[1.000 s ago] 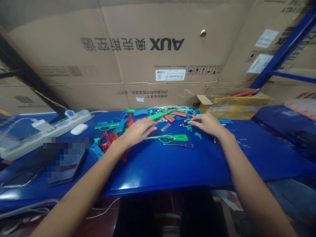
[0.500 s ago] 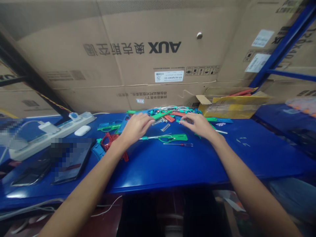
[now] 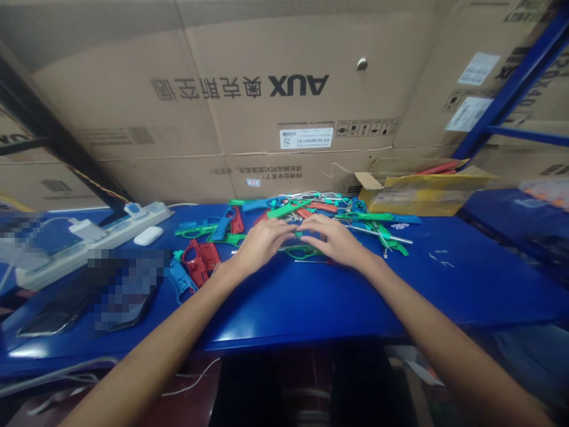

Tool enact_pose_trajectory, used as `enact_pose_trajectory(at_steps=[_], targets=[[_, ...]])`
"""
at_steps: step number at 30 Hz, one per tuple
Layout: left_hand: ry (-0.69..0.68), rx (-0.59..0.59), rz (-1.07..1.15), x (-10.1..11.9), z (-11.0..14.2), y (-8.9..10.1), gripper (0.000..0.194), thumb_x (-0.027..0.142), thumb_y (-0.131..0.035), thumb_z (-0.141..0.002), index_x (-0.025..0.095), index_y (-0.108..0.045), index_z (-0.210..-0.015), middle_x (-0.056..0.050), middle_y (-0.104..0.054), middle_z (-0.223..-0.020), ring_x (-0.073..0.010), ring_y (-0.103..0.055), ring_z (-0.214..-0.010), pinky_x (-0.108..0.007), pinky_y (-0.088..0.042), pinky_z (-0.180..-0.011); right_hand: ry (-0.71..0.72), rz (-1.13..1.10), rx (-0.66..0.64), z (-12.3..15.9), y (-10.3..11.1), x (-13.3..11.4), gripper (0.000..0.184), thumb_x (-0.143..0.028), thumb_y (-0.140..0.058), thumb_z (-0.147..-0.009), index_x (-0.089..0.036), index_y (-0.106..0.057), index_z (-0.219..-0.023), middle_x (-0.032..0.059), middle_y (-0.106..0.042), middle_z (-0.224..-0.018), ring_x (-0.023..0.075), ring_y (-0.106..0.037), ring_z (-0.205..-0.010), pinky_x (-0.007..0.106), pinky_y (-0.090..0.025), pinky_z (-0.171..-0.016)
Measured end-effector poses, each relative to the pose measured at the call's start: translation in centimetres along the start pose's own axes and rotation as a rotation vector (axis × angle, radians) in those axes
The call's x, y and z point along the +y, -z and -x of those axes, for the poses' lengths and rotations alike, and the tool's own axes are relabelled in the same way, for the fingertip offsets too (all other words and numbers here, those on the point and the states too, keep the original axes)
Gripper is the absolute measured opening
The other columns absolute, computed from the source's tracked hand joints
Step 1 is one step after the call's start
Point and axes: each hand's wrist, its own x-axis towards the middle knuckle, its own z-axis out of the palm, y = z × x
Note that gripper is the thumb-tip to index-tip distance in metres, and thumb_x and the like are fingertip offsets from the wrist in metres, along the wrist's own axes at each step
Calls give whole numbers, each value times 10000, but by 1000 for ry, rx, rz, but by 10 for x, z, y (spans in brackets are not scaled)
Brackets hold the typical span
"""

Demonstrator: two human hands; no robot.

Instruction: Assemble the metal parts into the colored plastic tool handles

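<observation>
My left hand (image 3: 265, 242) and my right hand (image 3: 331, 238) meet fingertip to fingertip over the middle of the pile. Between them shows a small teal-green plastic part (image 3: 299, 235), pinched in my right fingers. My left fingers are closed beside it, and what they hold, if anything, is hidden. Just beneath my hands lies a green long-nosed lighter half (image 3: 302, 252), mostly covered. A thin screwdriver (image 3: 311, 261) lies in front of it, partly hidden by my right hand. Behind my fingertips is a long green handle shell (image 3: 287, 209).
Red handle shells (image 3: 202, 261) and a blue one (image 3: 181, 281) lie left. Green pieces with metal tubes (image 3: 382, 236) lie right. A taped carton (image 3: 413, 196) stands at the back right. Left are a power strip (image 3: 111, 234), a white earbud case (image 3: 148, 235) and phones (image 3: 53, 314).
My hands have come together, the right moving left with the small green part and the left moving slightly right and nearer. They now cover much of the green lighter half and the screwdriver.
</observation>
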Motion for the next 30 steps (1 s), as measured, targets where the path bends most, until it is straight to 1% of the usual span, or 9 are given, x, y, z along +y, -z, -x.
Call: enact_pose_trajectory(at_steps=[2,4,7,9,13,17,23,26,30], targets=[[13,-7,-3,-3,0,-2,281,310,-481,-1040,200,-709,-1163,-64,-758,-1059,-226,-676,-960,-368,-518,-833,-76,-14,-36,2,6,7,272,-327,-639,-947,-245,-661,-1206,77,-680,-1184,228,-628,-1072,432,-512,-952],[13,-46,-13,-3,0,-4,268,298,-498,-1032,203,-718,-1151,-54,-765,-1051,-228,-672,-947,-371,-508,-813,-138,-21,-104,4,11,14,272,-333,-699,-903,-229,-677,-1153,79,-689,-1154,235,-628,-1063,438,-503,-951],[-5,-94,-48,-2,0,-6,263,285,-507,-1026,197,-722,-1150,-55,-768,-1033,-229,-662,-935,-368,-488,-798,-186,-55,-206,6,16,20,198,-326,-732,-874,-195,-715,-1021,69,-714,-1048,221,-641,-995,395,-501,-911],[-20,-111,-67,-1,0,-6,261,279,-507,-1024,199,-721,-1152,-59,-764,-1025,-222,-658,-936,-359,-476,-811,-212,-82,-236,6,16,21,197,-334,-737,-866,-181,-727,-990,59,-723,-993,204,-647,-916,359,-504,-845],[-28,-117,-74,-2,1,-5,275,264,-489,-1022,221,-712,-1178,-61,-754,-1049,-222,-651,-968,-366,-462,-833,-250,-127,-261,5,15,18,236,-379,-737,-859,-174,-741,-976,49,-734,-953,187,-648,-838,329,-500,-771],[-21,-112,-63,-4,3,-1,296,247,-463,-1023,234,-710,-1188,-59,-746,-1058,-232,-640,-1007,-378,-437,-830,-281,-150,-268,6,16,17,281,-429,-752,-838,-191,-739,-987,44,-737,-950,188,-655,-830,325,-512,-754],[-21,-144,-74,-1,3,-2,244,272,-518,-1018,239,-720,-1151,-44,-761,-1011,-222,-645,-957,-357,-380,-813,-297,-176,-289,6,17,18,251,-392,-715,-868,-182,-735,-1003,52,-737,-953,188,-661,-830,327,-518,-752],[-21,-140,-98,-1,3,-4,250,283,-503,-1026,241,-721,-1142,-47,-763,-1009,-220,-643,-953,-358,-359,-813,-314,-188,-300,7,17,19,267,-414,-712,-867,-182,-738,-997,46,-734,-934,182,-654,-808,321,-513,-731],[-35,-142,-121,-1,3,-4,261,282,-483,-1033,251,-722,-1133,-41,-765,-1018,-217,-635,-956,-357,-347,-817,-298,-176,-288,7,15,19,269,-416,-731,-849,-191,-740,-996,43,-731,-933,183,-652,-816,319,-510,-739]])
